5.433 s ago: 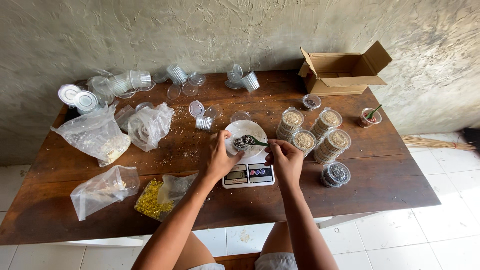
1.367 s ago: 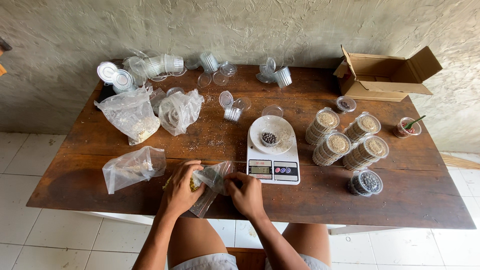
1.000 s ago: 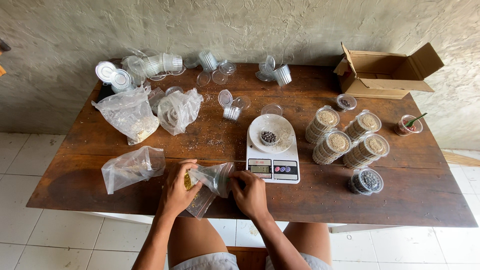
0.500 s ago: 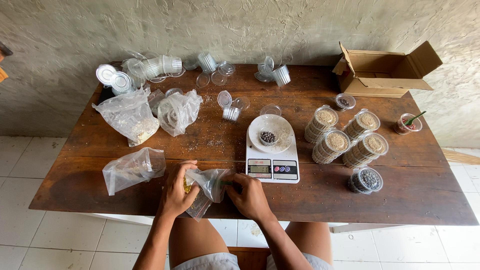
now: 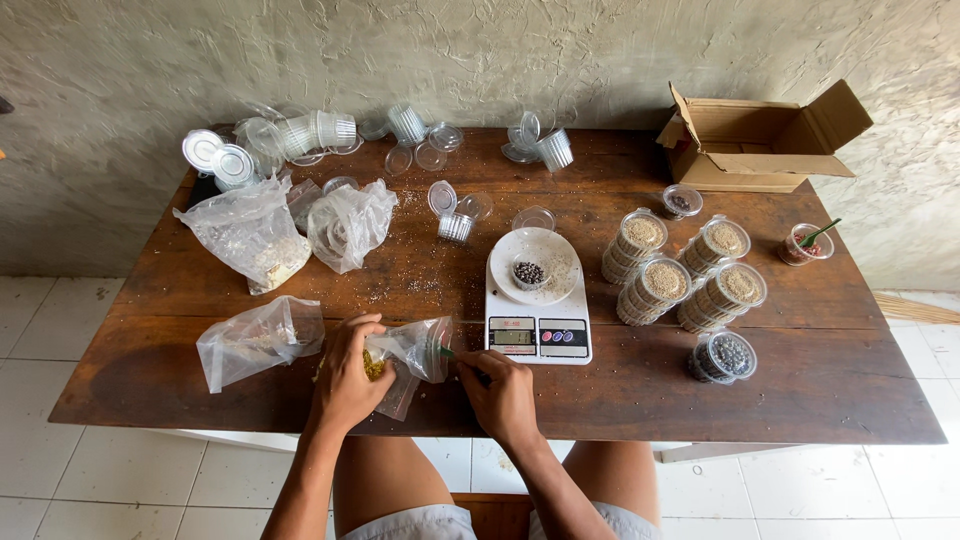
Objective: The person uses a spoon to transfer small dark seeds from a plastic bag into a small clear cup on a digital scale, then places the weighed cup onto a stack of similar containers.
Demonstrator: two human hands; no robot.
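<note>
My left hand (image 5: 345,375) grips a clear plastic bag (image 5: 405,358) with yellow grains in it, held tilted near the front edge of the wooden table (image 5: 640,395). My right hand (image 5: 500,392) holds a small spoon with a green handle (image 5: 447,352) whose tip goes into the bag's mouth. Just right of the bag stands a white kitchen scale (image 5: 538,312), and on its round platform sits a small clear cup (image 5: 529,272) with dark seeds.
Stacks of lidded cups with pale grains (image 5: 685,270) stand right of the scale, with a cup of dark seeds (image 5: 722,356) in front. Bags (image 5: 255,232) and empty cups (image 5: 315,132) fill the left and back. An open cardboard box (image 5: 765,140) sits back right.
Both hands left the scale and came to the front edge, where they took up the bag of yellow grains. In the last second the bag was lifted and its mouth turned towards the right hand.
</note>
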